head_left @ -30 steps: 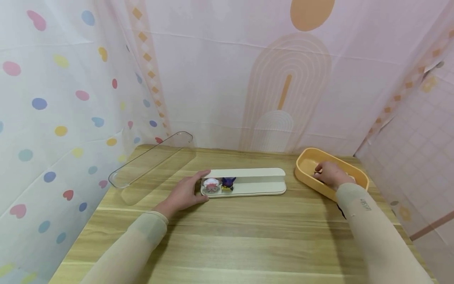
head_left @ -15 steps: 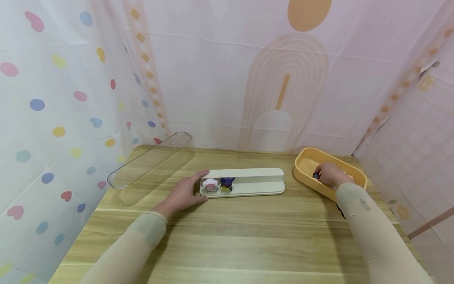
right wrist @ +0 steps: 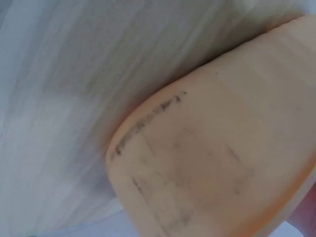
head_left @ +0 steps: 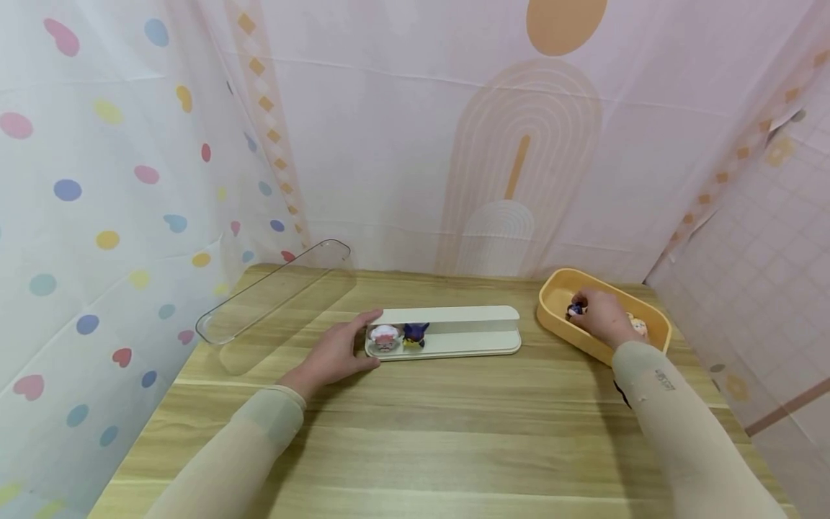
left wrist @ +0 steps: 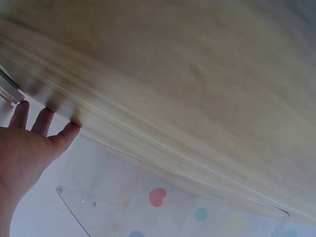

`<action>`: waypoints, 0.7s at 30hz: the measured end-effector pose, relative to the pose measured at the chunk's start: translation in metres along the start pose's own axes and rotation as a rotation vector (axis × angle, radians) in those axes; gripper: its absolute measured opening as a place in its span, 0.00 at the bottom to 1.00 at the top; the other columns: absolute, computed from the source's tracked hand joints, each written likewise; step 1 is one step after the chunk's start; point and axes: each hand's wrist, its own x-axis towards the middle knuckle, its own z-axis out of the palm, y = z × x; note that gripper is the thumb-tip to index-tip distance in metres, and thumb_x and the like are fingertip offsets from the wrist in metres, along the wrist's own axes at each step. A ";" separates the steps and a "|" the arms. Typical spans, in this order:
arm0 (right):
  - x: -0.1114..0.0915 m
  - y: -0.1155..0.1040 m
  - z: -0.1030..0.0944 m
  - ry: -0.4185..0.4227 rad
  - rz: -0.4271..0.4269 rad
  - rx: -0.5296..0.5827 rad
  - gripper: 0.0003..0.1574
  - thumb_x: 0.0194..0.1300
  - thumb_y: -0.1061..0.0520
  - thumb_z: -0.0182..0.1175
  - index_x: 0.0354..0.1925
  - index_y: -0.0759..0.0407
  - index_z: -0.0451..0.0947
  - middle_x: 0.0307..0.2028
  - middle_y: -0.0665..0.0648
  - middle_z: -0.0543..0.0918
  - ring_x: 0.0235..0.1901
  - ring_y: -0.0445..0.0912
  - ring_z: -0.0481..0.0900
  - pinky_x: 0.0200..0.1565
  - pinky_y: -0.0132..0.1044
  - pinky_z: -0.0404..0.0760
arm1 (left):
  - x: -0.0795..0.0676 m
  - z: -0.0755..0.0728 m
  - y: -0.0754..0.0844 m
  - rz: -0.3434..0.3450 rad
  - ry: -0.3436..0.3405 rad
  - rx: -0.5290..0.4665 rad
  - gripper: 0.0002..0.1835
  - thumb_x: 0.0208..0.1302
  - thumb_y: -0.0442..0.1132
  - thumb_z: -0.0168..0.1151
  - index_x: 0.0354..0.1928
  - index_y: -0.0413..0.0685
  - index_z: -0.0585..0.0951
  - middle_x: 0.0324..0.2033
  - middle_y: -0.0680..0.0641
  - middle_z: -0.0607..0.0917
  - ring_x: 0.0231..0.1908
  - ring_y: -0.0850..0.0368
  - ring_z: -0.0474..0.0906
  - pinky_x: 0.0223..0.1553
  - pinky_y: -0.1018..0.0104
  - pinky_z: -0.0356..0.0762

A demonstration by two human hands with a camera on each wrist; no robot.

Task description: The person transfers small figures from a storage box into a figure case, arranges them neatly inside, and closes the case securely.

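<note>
My left hand point(head_left: 333, 353) holds the left end of a cream stepped display base point(head_left: 470, 343), thumb at the front and a finger at the back. Two small figurines stand at that end of its lower step: a white-and-pink figurine point(head_left: 385, 339) and a dark purple-and-yellow figurine point(head_left: 414, 336). At the right, my right hand point(head_left: 604, 316) is over an orange tray point(head_left: 555, 288) and pinches a small dark blue figurine point(head_left: 573, 311) in its fingertips. The right wrist view shows mostly the orange tray's outer wall point(right wrist: 207, 148).
A clear plastic cover point(head_left: 279, 294) stands at the back left of the wooden table point(head_left: 428, 440). A cream-coloured figurine point(head_left: 638, 326) lies in the orange tray beside the right wrist. Patterned curtains point(head_left: 389, 144) close off the back and both sides.
The right hand has risen slightly from inside the orange tray, with the dark blue figurine showing in its fingertips. The left hand stays on the display base.
</note>
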 end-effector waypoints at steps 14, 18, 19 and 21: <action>-0.011 -0.014 -0.020 0.160 0.038 0.211 0.24 0.67 0.56 0.73 0.51 0.67 0.74 0.57 0.75 0.83 0.63 0.71 0.76 0.67 0.68 0.72 | 0.001 0.000 0.000 0.001 -0.004 0.009 0.53 0.59 0.47 0.82 0.83 0.60 0.63 0.71 0.35 0.80 0.69 0.34 0.77 0.72 0.35 0.72; -0.012 -0.038 -0.026 0.162 -0.033 0.187 0.23 0.65 0.54 0.75 0.49 0.65 0.78 0.56 0.73 0.84 0.62 0.70 0.77 0.67 0.67 0.72 | 0.001 0.001 -0.001 0.016 0.005 0.004 0.53 0.59 0.47 0.83 0.83 0.59 0.64 0.68 0.35 0.82 0.67 0.34 0.79 0.71 0.35 0.73; -0.012 -0.045 -0.026 0.164 -0.059 0.175 0.22 0.64 0.54 0.76 0.49 0.64 0.79 0.55 0.73 0.85 0.61 0.69 0.77 0.66 0.66 0.72 | 0.002 0.001 -0.002 0.021 0.009 0.005 0.52 0.59 0.47 0.83 0.82 0.59 0.64 0.67 0.35 0.83 0.67 0.34 0.79 0.71 0.34 0.73; -0.011 -0.060 -0.023 0.181 -0.120 0.161 0.21 0.62 0.55 0.78 0.47 0.64 0.81 0.53 0.71 0.86 0.58 0.67 0.78 0.63 0.65 0.74 | 0.002 0.001 -0.002 0.027 0.014 0.004 0.52 0.58 0.47 0.83 0.82 0.59 0.64 0.66 0.35 0.84 0.66 0.34 0.80 0.71 0.34 0.73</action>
